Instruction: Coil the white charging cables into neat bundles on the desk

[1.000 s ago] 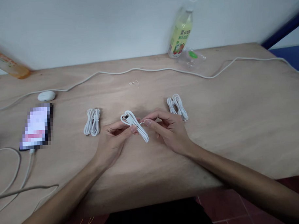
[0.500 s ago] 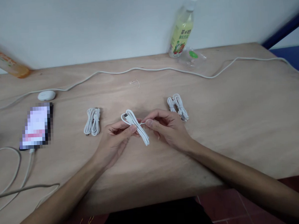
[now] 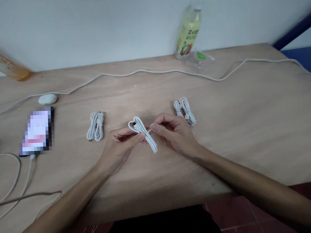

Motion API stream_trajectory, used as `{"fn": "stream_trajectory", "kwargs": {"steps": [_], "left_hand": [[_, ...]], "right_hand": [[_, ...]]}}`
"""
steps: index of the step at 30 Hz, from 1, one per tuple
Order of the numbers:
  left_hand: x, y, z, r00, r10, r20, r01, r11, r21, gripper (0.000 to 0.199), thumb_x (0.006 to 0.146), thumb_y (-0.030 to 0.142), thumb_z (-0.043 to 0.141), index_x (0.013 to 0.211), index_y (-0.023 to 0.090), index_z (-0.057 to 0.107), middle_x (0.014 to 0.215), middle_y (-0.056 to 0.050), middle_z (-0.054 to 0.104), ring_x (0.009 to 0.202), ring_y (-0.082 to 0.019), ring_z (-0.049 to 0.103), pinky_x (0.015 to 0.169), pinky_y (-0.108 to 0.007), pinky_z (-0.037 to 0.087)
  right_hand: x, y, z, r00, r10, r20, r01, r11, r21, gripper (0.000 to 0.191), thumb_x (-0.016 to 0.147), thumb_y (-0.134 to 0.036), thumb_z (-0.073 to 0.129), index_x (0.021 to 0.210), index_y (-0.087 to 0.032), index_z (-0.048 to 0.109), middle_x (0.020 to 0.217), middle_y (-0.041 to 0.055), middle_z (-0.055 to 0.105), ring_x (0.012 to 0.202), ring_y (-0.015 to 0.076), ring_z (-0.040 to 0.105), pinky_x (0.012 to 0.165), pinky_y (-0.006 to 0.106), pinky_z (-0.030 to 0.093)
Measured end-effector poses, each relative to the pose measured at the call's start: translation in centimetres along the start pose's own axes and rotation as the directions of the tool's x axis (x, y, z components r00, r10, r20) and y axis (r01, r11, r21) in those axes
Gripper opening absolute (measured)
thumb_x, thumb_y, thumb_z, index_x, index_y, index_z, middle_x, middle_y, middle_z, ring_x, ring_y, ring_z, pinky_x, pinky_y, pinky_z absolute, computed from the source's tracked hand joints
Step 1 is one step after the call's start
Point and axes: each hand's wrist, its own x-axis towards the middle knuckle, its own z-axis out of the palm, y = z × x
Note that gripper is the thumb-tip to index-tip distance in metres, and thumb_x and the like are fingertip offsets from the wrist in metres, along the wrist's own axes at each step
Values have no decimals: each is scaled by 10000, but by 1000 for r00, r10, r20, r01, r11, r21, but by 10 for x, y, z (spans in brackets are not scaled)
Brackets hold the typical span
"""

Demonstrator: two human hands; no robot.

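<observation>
A folded white USB cable (image 3: 147, 138) is pinched between the thumb and fingers of my left hand (image 3: 122, 143), above the middle of the table. Its dark-tipped plug points up and to the left. My right hand (image 3: 172, 131) is closed in a pinch on a thin white twist tie (image 3: 149, 130) that sticks out from the side of the cable bundle. Left of my hands lie bundled white cables (image 3: 95, 126), tied at the middle. More tied white cables (image 3: 185, 111) rest just beyond my right hand, partly behind it.
Small white tie scraps (image 3: 139, 86) lie farther back, before a long white cord (image 3: 159, 72) crossing the table. A phone (image 3: 36, 131) on a charging cable and a white earbud case (image 3: 47, 99) are at left. A yellow-labelled bottle (image 3: 188, 35) stands by clear plastic (image 3: 200, 59).
The cable bundle has shifted slightly right and down in my left hand. The stretch of tie showing between the bundle and my right fingertips looks shorter and twisted.
</observation>
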Motion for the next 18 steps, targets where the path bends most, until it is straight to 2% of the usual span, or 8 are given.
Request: {"fn": "stream_trajectory", "kwargs": {"steps": [9, 13, 18], "left_hand": [[-2, -2, -6, 997, 68, -32, -60, 975, 212, 116, 834, 374, 936, 908, 288, 911, 964, -29, 882, 967, -248, 809, 970, -401, 640], [-2, -3, -7, 995, 96, -22, -89, 968, 233, 118, 837, 362, 939, 933, 298, 914, 969, -21, 885, 1007, -262, 818, 988, -418, 646], [-1, -6, -8, 995, 97, -34, -88, 973, 212, 92, 841, 359, 938, 904, 298, 910, 955, -15, 882, 940, -236, 811, 947, -392, 651]], "right_hand": [[2, 10, -2, 995, 76, 62, -82, 992, 94, 408, 913, -555, 852, 777, -209, 686, 663, -59, 566, 517, 71, 419, 437, 223, 308], [2, 13, -2, 987, 128, 92, -139, 983, 123, 425, 930, -549, 841, 753, -210, 657, 595, -81, 513, 481, 63, 371, 429, 227, 279], [2, 11, -1, 989, 124, 78, -134, 982, 136, 397, 907, -548, 859, 795, -204, 696, 643, -69, 554, 499, 64, 396, 419, 223, 279]]}}
